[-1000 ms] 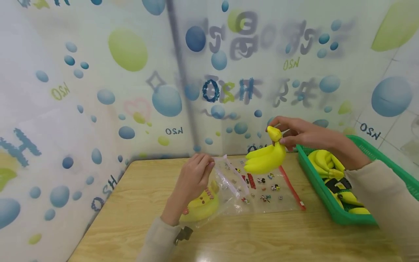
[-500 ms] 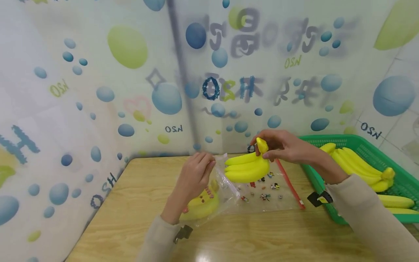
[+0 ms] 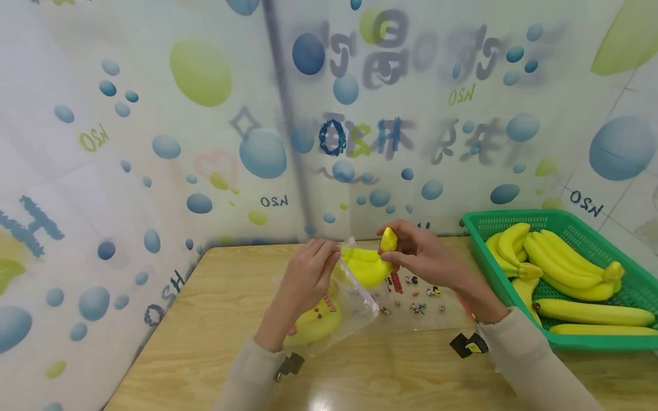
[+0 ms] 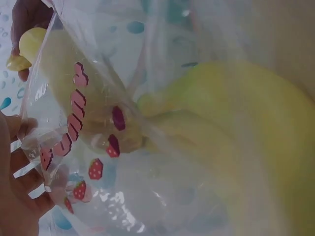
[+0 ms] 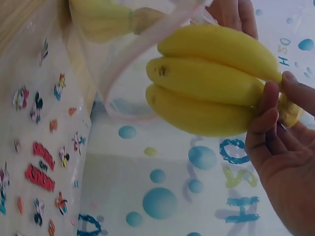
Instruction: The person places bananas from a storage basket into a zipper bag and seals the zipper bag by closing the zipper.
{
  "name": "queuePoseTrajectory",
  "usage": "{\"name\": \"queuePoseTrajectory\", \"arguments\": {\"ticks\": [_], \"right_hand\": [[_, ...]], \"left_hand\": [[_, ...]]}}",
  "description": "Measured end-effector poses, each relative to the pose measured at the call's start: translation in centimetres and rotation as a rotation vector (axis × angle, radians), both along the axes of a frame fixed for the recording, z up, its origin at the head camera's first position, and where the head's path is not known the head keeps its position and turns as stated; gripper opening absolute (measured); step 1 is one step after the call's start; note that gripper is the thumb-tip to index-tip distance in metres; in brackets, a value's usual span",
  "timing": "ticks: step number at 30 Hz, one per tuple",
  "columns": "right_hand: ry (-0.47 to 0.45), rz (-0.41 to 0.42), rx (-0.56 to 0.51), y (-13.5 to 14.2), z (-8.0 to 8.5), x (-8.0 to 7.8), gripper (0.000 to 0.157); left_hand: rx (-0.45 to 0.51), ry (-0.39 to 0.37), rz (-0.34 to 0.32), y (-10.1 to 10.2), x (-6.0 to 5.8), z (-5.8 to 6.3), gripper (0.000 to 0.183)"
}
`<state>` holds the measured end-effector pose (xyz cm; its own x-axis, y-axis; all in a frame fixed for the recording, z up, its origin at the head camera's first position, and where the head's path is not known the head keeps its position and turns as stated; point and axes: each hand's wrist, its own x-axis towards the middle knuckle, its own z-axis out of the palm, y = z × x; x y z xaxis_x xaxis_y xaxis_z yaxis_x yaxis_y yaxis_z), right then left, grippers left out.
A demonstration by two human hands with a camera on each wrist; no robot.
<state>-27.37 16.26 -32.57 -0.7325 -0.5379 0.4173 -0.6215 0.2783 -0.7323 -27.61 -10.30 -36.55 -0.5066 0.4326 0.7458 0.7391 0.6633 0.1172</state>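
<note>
My right hand (image 3: 424, 254) pinches the stem of a yellow banana bunch (image 3: 366, 269) with thumb and fingers. Its banana tips point left, at the mouth of a clear zip bag (image 3: 354, 319) with red lettering and strawberry prints. In the left wrist view much of the bunch appears behind the bag's film. My left hand (image 3: 311, 271) grips the bag's upper edge, holding the mouth apart. Another yellow bunch (image 4: 266, 128) lies inside that bag, blurred by the plastic. The right wrist view shows the held bunch (image 5: 211, 83) with its tips beside the bag's rim.
On the wooden table (image 3: 216, 319), a second clear bag (image 3: 426, 317) with cartoon prints lies flat behind the first. A green basket (image 3: 606, 341) at the right holds several bananas (image 3: 565, 265), in bunches and single. A patterned wall (image 3: 329, 188) stands behind the table.
My right hand has carried the banana bunch left and down from near the basket to the bag's mouth. The left hand has stayed nearly still, gripping the bag.
</note>
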Motion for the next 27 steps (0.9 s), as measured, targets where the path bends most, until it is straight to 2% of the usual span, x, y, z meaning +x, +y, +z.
{"name": "queuePoseTrajectory", "arguments": {"ticks": [5,9,14,17,21,27], "right_hand": [[0.05,-0.094,-0.018,-1.6,-1.0,0.6,0.034],[0.128,-0.067,-0.001,-2.5,-1.4,0.8,0.037],[0.202,-0.019,0.066,-2.9,-1.8,0.7,0.043],[0.226,0.001,0.099,-3.2,-2.1,0.5,0.042],[0.251,0.012,0.119,-3.7,-2.6,0.1,0.037],[0.24,-0.047,0.118,-4.4,-3.5,-0.2,0.038]], "left_hand": [[0.031,-0.038,-0.037,0.0,0.0,0.1,0.022],[0.069,-0.111,-0.082,-0.1,0.0,0.2,0.026],[0.112,-0.177,-0.104,-0.4,-0.1,0.4,0.026],[0.134,-0.195,-0.122,-0.5,-0.2,0.4,0.024],[0.143,-0.179,-0.147,-0.5,-0.3,0.3,0.023],[0.141,-0.182,-0.156,-0.5,-0.2,0.3,0.024]]}}
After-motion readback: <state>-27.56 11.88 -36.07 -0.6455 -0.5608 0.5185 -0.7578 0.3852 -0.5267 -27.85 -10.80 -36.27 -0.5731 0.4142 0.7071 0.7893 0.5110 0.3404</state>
